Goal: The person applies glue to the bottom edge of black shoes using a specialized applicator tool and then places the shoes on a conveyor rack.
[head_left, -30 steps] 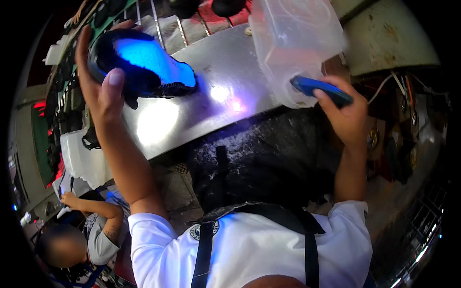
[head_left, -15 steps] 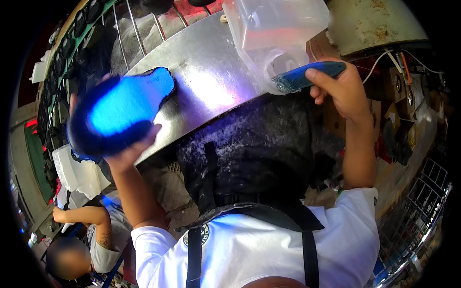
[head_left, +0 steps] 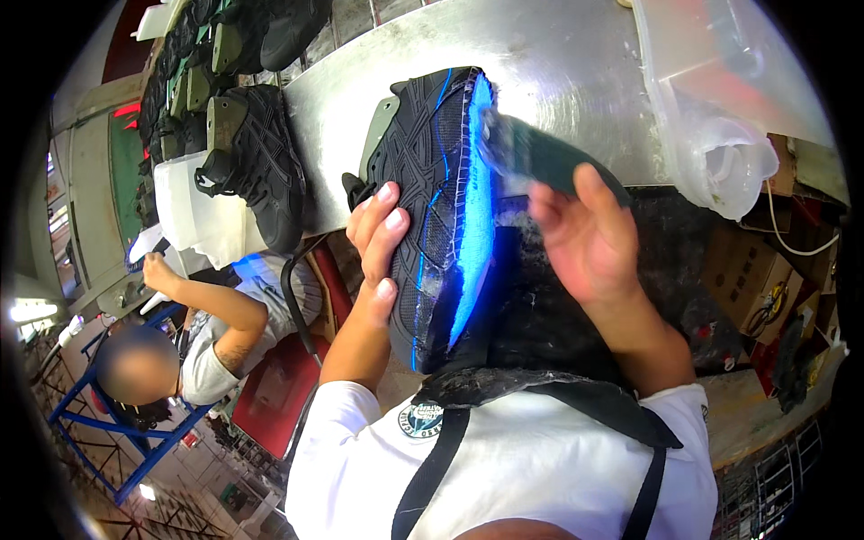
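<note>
My left hand [head_left: 376,247] grips a black shoe upper [head_left: 418,193] with a grey-green tongue. The upper is tipped on its side, so its underside [head_left: 473,211] faces right and glows blue under the light. A blue line and stitching run along its edge. My right hand [head_left: 589,243] is closed around the dark green handle of a brush [head_left: 558,162]. The motion-blurred bristle end is at the underside's upper part; whether it touches I cannot tell.
A metal table [head_left: 360,81] lies beneath. Translucent plastic containers [head_left: 720,81] stand at the right. More black shoes [head_left: 261,162] line the left, beside a white bin [head_left: 193,202]. Another person's arm [head_left: 211,306] shows at lower left, near a red seat [head_left: 279,387].
The shoe upper has come from the left to the middle and turned from underside-up onto its side. The brush has moved away from the plastic container, left to the upper's underside.
</note>
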The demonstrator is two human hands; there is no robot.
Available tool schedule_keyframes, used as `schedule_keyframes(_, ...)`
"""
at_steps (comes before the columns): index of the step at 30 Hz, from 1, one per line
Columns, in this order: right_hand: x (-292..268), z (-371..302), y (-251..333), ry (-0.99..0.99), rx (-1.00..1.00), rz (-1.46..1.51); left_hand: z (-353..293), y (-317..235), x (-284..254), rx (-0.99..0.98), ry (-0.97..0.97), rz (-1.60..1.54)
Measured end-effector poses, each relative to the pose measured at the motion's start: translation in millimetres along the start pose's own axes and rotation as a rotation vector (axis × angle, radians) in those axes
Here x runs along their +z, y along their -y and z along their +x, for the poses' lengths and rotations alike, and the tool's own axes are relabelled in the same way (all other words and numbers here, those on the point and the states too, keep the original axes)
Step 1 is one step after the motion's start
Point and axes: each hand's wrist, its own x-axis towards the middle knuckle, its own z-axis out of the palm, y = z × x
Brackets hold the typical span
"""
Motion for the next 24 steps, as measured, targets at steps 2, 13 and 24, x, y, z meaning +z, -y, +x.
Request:
schedule_keyframes(2,-4,7,-13,-0.011,-0.072,-0.084,3,-1,0,0.027,0.028,0.069)
schedule_keyframes(13,13,-10,28,0.322,-0.140,-0.763,1,8,-9,0.104,0.094,0.174)
schedule_keyframes(24,4,-5,30,0.600,-0.427,-1.044,12,12,-7,0.125,0.073,0.101)
